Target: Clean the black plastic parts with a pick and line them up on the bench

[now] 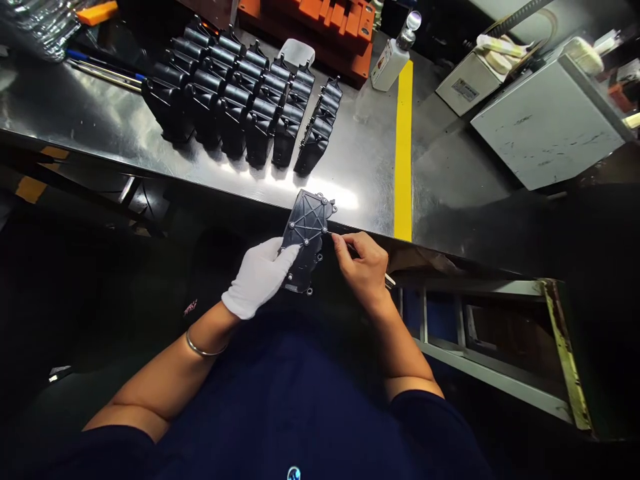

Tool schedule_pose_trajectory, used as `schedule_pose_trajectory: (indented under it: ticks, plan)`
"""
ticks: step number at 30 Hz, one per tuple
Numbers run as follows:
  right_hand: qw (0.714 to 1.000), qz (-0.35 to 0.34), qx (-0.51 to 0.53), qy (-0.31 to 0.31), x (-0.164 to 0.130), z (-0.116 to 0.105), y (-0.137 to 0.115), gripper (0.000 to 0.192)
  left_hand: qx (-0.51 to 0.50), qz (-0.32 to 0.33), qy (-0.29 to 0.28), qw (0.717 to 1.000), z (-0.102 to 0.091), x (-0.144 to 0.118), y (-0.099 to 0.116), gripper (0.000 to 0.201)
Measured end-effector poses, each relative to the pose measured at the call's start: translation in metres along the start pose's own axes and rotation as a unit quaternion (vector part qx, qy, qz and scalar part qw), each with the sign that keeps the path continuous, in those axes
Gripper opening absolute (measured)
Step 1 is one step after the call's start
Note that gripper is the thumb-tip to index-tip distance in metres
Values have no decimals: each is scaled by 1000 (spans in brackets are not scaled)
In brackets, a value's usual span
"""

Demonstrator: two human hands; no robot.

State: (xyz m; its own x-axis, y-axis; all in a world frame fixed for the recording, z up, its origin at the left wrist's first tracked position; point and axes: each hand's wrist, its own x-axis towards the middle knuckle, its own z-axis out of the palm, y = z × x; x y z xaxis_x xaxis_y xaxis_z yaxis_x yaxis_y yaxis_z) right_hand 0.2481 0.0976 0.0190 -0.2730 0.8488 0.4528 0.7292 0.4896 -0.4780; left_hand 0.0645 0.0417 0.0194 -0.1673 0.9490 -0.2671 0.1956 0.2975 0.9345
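At the centre of the frame, the gloved left hand [260, 277] is gripping a black ribbed plastic cover [305, 237] over the steel bench's [100, 127] edge. The bare right hand [365, 267] is pinching a thin tool [389, 281] against the cover's right rim; steadying the cover firmly and making short, light strokes would seem best.

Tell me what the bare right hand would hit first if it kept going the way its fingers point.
The bare right hand points left and slightly up. Its fingertips sit at the right edge of the flat black ribbed plastic cover held by the white-gloved left hand, so it would likely meet that cover first.
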Motion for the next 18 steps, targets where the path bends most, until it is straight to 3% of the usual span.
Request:
schedule_pose_trajectory:
  ticks: [6,9,11,13,15,16,18]
  plan:
    - [994,41,80,-56,-3,1,-7,25,27,6,7,1000,1,0,-3,27]
    - [986,77,137,-52,-1,-2,-3,25,20,9,-3,1000,-2,1,-2,28]
    - [978,116,172,-21,2,-6,5,27,7,-7,-49,999,-9,-1,0,29]
    - [963,168,211,3,4,-9,15,29,15,-29,-133,991,-21,-5,2,30]
    - [936,216,272,-63,3,-9,21,35,55,-47,-232,970,-37,-10,3,30]
    - [912,234,307,-140,1,-8,22,39,79,-60,-276,956,-45,-12,2,29]
    - [834,257,374,-312,-8,-3,20,43,106,-104,-342,928,-60,-13,-1,27]
